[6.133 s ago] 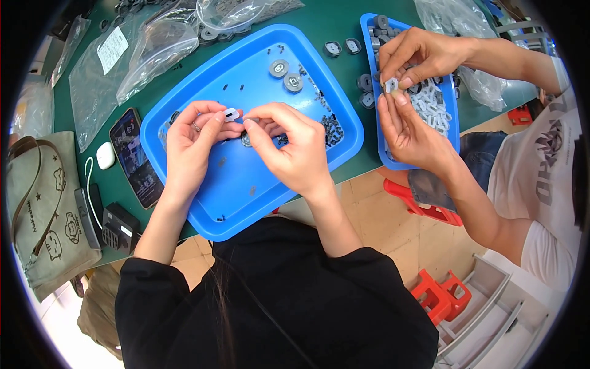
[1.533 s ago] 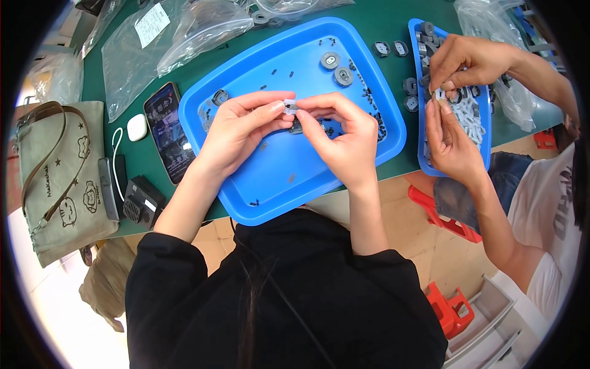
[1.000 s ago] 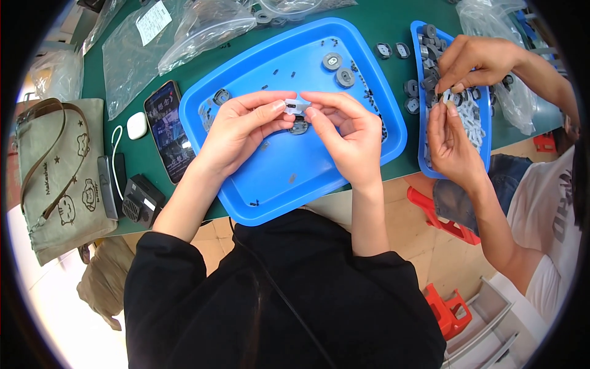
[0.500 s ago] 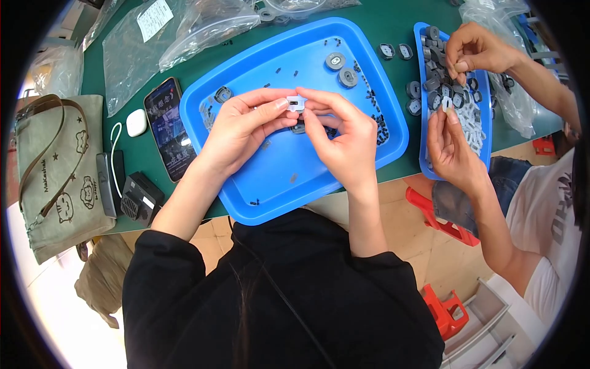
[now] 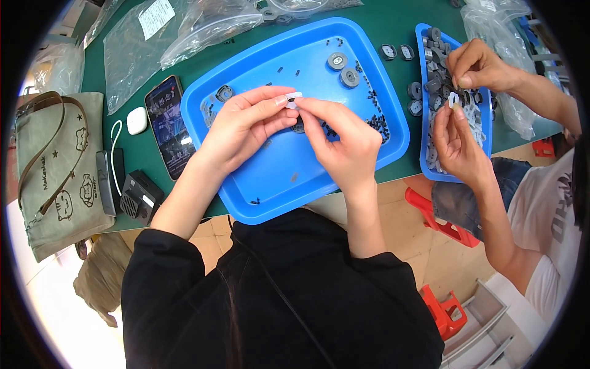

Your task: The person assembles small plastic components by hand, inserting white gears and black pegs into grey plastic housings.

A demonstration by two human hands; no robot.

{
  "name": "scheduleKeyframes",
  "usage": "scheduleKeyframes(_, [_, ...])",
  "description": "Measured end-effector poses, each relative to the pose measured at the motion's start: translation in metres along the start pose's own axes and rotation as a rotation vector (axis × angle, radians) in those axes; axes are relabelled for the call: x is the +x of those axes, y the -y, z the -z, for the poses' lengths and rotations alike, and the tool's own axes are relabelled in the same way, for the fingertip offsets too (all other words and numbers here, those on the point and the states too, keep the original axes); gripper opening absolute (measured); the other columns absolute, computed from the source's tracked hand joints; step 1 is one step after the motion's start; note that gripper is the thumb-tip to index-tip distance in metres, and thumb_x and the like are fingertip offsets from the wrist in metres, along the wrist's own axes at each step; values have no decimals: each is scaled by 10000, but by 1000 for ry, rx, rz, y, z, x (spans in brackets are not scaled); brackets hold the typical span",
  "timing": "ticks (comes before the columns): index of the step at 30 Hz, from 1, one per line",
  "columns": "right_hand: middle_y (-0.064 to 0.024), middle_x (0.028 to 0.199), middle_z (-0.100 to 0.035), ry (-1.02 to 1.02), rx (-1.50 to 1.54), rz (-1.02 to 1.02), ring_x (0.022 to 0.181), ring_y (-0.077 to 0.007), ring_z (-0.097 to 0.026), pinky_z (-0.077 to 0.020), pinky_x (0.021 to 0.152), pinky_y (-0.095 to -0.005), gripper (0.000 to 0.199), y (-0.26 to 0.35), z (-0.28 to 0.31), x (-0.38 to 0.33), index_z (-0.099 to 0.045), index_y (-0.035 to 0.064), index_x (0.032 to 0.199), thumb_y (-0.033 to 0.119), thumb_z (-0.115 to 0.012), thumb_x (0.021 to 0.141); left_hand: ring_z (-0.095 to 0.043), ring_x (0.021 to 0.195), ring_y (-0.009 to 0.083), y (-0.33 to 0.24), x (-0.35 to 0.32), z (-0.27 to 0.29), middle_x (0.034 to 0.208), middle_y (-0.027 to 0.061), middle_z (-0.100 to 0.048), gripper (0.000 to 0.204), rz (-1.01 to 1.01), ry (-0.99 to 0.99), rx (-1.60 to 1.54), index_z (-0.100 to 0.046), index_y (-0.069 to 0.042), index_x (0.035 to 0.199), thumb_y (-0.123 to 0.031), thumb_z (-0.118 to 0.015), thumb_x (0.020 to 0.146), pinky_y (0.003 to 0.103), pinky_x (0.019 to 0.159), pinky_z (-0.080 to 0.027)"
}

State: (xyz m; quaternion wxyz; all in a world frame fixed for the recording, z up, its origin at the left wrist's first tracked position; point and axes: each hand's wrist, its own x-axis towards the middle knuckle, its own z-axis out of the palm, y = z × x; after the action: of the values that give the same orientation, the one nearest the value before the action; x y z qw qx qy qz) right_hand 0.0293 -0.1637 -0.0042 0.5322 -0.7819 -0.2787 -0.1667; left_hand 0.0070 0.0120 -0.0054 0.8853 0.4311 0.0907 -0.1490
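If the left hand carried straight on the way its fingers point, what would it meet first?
The left hand points right, at the small white part it already pinches; just beyond come the right hand's fingertips, pinching the same part. Depth looks shared, so contact seems immediate.

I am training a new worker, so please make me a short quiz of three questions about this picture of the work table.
1. True or false: the left hand and right hand pinch one small white part together above the large blue tray.
2. Which thing lies just left of that tray on the green table? A) a phone B) a pair of scissors C) a cup
3. Fill in: the two round grey parts lie in the tray's ____ right corner (near or far from the person).

Key: 1 true; 2 A, the phone; 3 far.
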Motion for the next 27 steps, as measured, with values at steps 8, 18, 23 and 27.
scheduleKeyframes(8, [-101,814,-680,-159,-84,130,689,-213,-676,-542,610,-277,192,2,-5,-4,-683,31,904,-43,-683,726,-625,968,196,1,1,5,1057,155,-620,299,157,68,-246,-538,88,1165,-69,-562,912,281,886,-510])
scheduleKeyframes(18, [-78,839,-676,2,492,-410,748,-110,-656,-547,639,-226,103,-3,5,1,-649,-45,911,-4,-659,818,-659,864,166,2,-1,-8,945,133,-667,248,-105,-113,200,-604,57,1102,-68,-609,888,261,817,-535])
scheduleKeyframes(23, [-67,814,-668,22,550,-563,713,-89,-633,-528,590,-208,91,-4,7,1,-657,-30,888,22,-675,815,-659,867,160,3,-3,-9,965,133,-664,222,-150,-67,298,-623,49,1079,-53,-614,882,259,815,-535])
scheduleKeyframes(27, [-63,793,-665,56,561,-641,709,-75,-630,-505,561,-192,98,-1,7,2,-632,-11,900,37,-670,824,-657,871,161,3,-4,-11,979,135,-660,216,-178,-65,313,-626,51,1071,-35,-620,873,264,823,-534])
